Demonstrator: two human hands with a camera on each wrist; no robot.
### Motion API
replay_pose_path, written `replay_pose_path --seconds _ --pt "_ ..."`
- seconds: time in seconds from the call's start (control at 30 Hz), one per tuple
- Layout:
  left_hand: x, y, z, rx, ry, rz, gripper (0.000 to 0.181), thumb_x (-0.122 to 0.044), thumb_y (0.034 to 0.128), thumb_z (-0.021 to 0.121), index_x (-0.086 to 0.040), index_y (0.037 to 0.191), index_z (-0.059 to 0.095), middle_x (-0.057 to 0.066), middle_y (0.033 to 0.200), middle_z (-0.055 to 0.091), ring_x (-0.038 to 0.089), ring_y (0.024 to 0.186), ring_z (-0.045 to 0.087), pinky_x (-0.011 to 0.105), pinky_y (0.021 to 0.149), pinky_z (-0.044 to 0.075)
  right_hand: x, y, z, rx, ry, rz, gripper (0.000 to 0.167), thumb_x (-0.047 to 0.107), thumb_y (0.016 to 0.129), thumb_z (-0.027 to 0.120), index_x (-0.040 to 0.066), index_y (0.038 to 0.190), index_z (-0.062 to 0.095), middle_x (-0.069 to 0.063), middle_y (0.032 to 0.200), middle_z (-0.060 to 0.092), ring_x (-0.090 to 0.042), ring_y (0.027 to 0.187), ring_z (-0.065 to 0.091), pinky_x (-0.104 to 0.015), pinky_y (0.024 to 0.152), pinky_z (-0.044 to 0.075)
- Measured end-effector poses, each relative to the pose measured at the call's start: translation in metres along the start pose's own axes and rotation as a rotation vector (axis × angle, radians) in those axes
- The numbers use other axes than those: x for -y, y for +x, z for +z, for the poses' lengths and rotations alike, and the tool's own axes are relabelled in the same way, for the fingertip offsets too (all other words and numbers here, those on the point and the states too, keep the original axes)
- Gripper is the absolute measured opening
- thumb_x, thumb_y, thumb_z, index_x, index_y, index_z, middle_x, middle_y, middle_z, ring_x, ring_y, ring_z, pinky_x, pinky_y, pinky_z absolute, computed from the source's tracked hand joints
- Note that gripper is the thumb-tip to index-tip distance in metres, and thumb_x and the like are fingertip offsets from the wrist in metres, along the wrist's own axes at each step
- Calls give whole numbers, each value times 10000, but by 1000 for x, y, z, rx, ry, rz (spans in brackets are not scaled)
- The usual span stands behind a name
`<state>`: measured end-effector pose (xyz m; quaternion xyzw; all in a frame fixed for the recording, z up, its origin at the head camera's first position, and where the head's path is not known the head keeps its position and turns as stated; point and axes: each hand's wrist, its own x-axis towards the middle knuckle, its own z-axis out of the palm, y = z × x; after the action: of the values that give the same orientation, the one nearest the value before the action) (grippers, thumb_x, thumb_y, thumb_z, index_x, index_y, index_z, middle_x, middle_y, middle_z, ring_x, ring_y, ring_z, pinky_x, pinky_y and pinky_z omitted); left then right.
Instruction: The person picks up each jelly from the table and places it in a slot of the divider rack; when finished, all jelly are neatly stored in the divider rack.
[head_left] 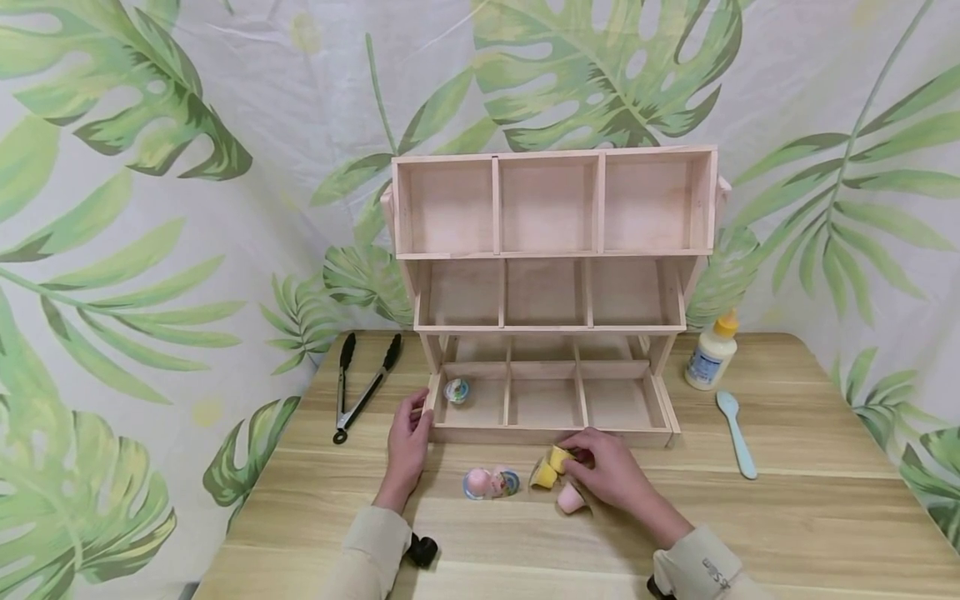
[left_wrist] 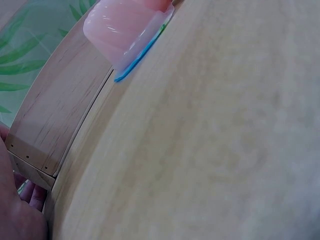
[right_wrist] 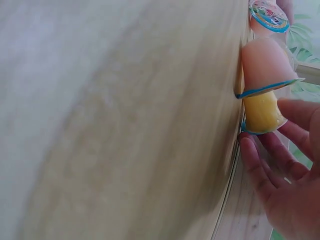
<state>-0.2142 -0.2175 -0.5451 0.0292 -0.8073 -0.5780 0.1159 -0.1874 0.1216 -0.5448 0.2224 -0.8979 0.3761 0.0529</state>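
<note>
My right hand (head_left: 603, 468) pinches a yellow jelly cup (head_left: 559, 459) between thumb and fingers, just in front of the wooden compartment rack (head_left: 551, 257). Another yellow jelly cup (head_left: 544, 475) is beside it, and a pink jelly cup (head_left: 570, 498) stands nearer me. In the right wrist view the thumb and fingers reach about the yellow cup (right_wrist: 263, 112), partly behind a pink cup (right_wrist: 266, 65). At the lowest tray's left front corner, my left hand (head_left: 408, 442) grips the wood. Two pink jelly cups (head_left: 491, 482) lie between the hands. One jelly cup (head_left: 456, 391) sits in the tray's left compartment.
Black-tipped tongs (head_left: 360, 392) lie spread to the left of the rack. To its right stand a glue bottle (head_left: 711, 352) with a yellow cap and, nearer, a light blue spoon (head_left: 737, 434). A leaf-patterned cloth (head_left: 300, 167) hangs behind the table (head_left: 817, 500).
</note>
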Motion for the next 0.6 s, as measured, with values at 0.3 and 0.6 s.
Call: replay_pose_path --seconds 0.3,0.6 --pt "28 10 7 -31 -21 -10 427 -138 1076 524 -60 1495 515 193 1408 552 320 1202 582 247 937 461 2 2 3 -45 -35 40 140 90 896 788 151 1018 820 12 1093 772 -120 892 687 -279 783 544" --pt "46 16 9 -38 -29 6 413 -182 1081 529 -137 1491 529 143 1410 557 289 1206 583 248 956 463 5 3 4 -73 -78 84 82 125 894 803 165 950 848 65 938 755 -134 895 698 -348 817 534"
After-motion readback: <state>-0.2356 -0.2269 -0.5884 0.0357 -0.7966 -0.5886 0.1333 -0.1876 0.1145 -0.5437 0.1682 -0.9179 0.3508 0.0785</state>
